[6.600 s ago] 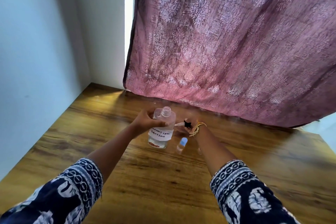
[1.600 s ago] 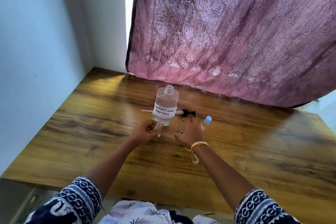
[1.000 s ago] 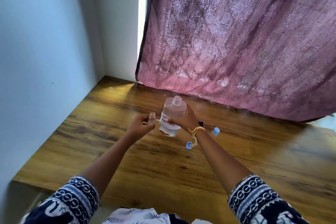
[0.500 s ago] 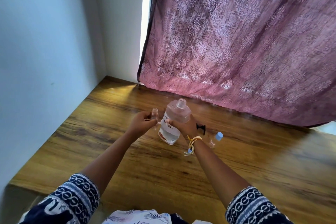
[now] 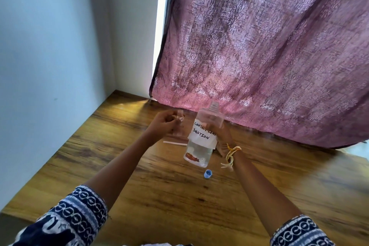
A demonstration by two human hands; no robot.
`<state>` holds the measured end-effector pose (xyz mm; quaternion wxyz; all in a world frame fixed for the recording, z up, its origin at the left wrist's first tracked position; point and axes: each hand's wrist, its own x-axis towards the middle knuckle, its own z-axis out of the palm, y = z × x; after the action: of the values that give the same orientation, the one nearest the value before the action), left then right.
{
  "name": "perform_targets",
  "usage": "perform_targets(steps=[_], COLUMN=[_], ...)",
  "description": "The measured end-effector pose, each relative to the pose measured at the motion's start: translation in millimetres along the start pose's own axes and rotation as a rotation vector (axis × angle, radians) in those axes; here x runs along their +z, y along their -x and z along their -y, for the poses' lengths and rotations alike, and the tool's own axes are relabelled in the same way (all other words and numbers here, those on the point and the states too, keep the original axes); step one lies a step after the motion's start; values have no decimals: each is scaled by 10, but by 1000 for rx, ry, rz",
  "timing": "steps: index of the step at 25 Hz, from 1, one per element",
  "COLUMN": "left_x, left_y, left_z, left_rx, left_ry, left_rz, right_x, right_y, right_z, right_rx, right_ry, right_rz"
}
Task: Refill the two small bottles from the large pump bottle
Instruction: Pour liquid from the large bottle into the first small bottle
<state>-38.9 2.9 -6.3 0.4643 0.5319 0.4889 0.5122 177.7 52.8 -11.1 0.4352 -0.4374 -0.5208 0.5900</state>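
1. The left hand is raised above the wooden table, to the left of the large bottle. Its fingers are curled round a small clear bottle, which stands roughly upright with its open neck at the top.
2. A thin white tube lies flat on the table, low and just left of the large bottle.
3. The large bottle has no cap and is lifted off the table, tilted slightly. Its white label reads "CONTACT LENS SOLUTION", and clear liquid fills its lower part.
4. A small blue cap lies on the table below the large bottle.
5. The right hand grips the large bottle from its right side, mostly hidden behind it. A yellow thread band circles that wrist.
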Motion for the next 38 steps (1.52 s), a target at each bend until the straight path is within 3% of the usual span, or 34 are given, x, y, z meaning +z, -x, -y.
perform_targets(steps=[4, 10, 20, 25, 38], left_x=[70, 85, -25, -48, -69], left_y=[-92, -163, -133, -111, -73], left_z=[-432, -713, -675, -690, -746], left_rx=[40, 41, 62, 76, 79], left_ry=[57, 21, 44, 98, 127], left_rz=[83, 158, 109, 95, 99], right_x=[-54, -8, -5, 12, 77], right_y=[27, 23, -11, -37, -176], right_z=[328, 570, 1092, 1269, 1475], right_rx=[18, -43, -399, -586, -961], right_ry=[70, 272, 756, 1017, 1391], right_rz=[150, 136, 195, 134, 64])
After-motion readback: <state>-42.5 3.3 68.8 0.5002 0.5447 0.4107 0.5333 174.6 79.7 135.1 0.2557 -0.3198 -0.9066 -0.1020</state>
